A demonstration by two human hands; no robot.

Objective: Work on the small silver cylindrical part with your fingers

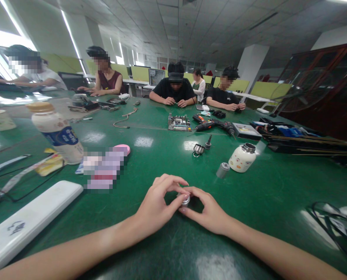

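Note:
Close in front of me, on or just above the green table, a small silver cylindrical part (185, 201) sits between my fingertips. My left hand (163, 198) pinches it from the left, thumb against its side. From the right, the thumb and fingers of my right hand (204, 208) close round the same part. Fingers cover much of it. Farther off to the right are a grey metal cylinder (223, 170) and a white patterned flask (242, 158) without a lid. Beyond my hands lie a metal cap with a ring (198, 149) and a dark stopper-like piece (208, 142).
At left are a drink bottle (59, 134), a pixelated lilac item (106, 171) and a long white case (36, 221). Ahead lie a circuit board (179, 122) and power drills (211, 124). Black cables (336, 225) lie at right. Several people sit across the table.

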